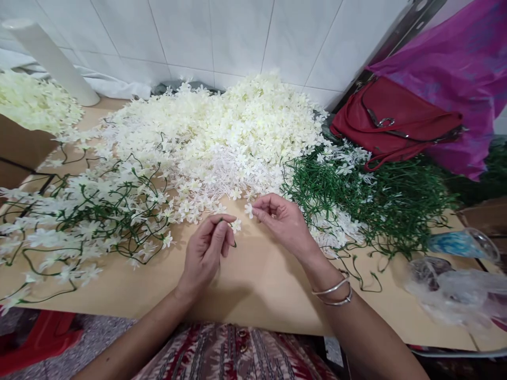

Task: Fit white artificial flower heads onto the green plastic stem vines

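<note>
My left hand (209, 240) is closed, thumb against index finger, on a thin green plastic stem (235, 244); most of that stem is hidden in the fingers. A small white artificial flower (236, 226) shows at its fingertips. To the right, my right hand (279, 216) pinches another white artificial flower (249, 210) between thumb and forefinger. Both hands are just above the table, a short gap apart. Beyond them rises a big heap of loose white flowers (253, 121). Green stems (336, 179) lie piled right of my right hand.
Flowers joined to green stems (106, 211) spread over the left of the tan table (261, 285). A red handbag (396, 119) sits at the back right, by a purple cloth (455, 68). A tipped blue-patterned cup (455, 244) and plastic bags (455, 290) lie at the right edge.
</note>
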Demonstrator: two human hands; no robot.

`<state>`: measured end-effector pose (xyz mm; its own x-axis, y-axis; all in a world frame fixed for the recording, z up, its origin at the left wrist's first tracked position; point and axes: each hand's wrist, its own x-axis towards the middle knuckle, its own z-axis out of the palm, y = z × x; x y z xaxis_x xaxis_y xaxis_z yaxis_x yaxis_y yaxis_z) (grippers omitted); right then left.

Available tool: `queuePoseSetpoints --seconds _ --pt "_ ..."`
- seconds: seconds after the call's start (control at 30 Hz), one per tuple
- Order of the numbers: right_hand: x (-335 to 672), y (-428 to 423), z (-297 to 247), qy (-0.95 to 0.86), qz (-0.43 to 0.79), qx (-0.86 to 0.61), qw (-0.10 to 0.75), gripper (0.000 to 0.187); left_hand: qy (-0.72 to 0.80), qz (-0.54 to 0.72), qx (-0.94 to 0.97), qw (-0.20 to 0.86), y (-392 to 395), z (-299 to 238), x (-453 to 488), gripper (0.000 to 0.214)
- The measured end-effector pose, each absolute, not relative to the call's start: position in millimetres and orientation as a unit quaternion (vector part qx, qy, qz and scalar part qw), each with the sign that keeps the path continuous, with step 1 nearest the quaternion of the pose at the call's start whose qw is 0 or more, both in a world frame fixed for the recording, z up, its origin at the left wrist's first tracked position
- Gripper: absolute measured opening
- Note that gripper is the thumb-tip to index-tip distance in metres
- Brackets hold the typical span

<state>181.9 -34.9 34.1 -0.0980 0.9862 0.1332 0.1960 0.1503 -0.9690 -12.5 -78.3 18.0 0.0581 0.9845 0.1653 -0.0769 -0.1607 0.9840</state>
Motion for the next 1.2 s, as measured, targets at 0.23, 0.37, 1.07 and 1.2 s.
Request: queuePoseSetpoints --seconds 0.23,0.37,1.07,1.2 --pt "188.8 -42.6 24.3 -0.519 0.485 -0.484 0.511 0.014 0.369 0.336 0.766 0.405 -90.2 4.5 -3.3 0.018" --pt "190.0 -41.0 20.5 -0.482 0.498 -0.489 0.530 0.016 0.361 0.340 0.823 0.278 -92.7 -1.4 -3.5 0.022" --pt "186.4 -45.8 22.7 -0.500 0.432 -0.513 0.548 0.010 0.439 0.319 0.838 0.054 23.1 15.9 -7.5 0.034" --pt "188.0 -42.8 18.0 -0.517 0.414 -0.517 0.542 0.007 0.436 0.258 0.862 -0.020 54.6 13.5 -2.2 0.033"
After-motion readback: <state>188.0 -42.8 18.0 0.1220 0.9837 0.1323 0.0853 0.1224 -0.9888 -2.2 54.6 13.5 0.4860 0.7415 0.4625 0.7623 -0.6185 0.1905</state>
